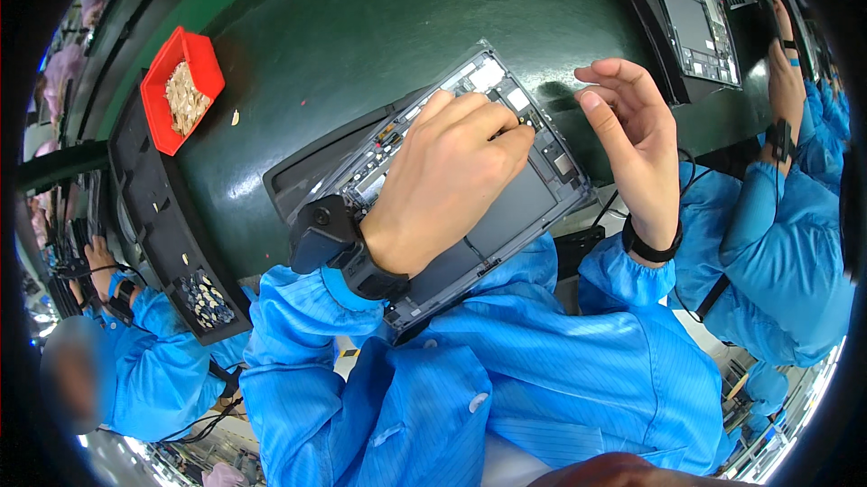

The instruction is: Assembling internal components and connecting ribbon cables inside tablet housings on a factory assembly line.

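Observation:
In front of me, tilted on the bench, lies an opened flat electronic device (519,203), its circuit parts and dark grey battery panels exposed. My left hand (452,171) rests over its upper middle with the fingers curled closed. Whatever the fingertips may pinch is hidden behind the knuckles. Off the device's right corner, my right hand (637,130) is raised with fingers loosely bent and thumb apart, and nothing shows in it. A black flat tray (298,162) lies partly under the device.
A red bin (217,67) of small pale pieces stands at the left, with one loose piece (236,117) beside it on the green bench. A black compartment tray (153,194) holds small dark pieces. Another opened device (691,13) sits upper right. Co-workers in blue (768,243) flank me.

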`<state>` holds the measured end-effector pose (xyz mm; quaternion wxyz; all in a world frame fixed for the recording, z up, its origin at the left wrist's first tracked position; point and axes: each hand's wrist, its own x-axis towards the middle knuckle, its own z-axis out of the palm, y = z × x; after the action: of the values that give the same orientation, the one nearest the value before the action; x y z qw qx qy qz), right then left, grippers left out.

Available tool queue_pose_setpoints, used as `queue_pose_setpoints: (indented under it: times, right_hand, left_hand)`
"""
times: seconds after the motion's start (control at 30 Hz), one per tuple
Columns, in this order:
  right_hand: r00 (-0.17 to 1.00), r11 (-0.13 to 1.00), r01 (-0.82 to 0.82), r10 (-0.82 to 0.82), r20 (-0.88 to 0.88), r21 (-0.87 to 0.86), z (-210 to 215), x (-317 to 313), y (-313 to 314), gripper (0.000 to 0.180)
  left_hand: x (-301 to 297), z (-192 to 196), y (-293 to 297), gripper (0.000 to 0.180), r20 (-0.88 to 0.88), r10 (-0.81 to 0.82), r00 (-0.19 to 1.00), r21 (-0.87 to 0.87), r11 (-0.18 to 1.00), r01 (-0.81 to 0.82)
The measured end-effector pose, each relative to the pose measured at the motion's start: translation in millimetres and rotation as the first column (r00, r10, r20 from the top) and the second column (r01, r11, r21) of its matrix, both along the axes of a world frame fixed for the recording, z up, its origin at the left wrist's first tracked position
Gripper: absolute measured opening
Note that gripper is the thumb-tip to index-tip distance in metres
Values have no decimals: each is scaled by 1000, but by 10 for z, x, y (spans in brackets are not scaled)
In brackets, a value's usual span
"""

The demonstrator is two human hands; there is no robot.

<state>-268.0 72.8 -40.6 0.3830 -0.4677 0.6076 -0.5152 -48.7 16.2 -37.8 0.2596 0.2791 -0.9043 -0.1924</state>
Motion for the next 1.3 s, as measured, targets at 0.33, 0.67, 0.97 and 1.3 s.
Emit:
queue_pose_setpoints:
  times: [0.33,0.67,0.97,1.3]
  right_hand:
    - [998,1000,7,-6,-64,10,-54,-9,5,40]
    - [982,992,-84,99,-158,99,-148,47,47,26]
    - [927,916,-291,341,-157,277,-125,20,14,28]
    - [891,923,-279,351,-286,263,-53,204,85,30]
  left_hand:
    - [-12,-28,-42,18,-94,-5,996,-31,1000,2]
    - [-67,-180,-20,16,-167,22,986,21,1000,-19]
    - [-122,19,217,58,152,128,980,-10,992,-128]
    - [10,-51,783,102,361,102,927,-33,995,-96]
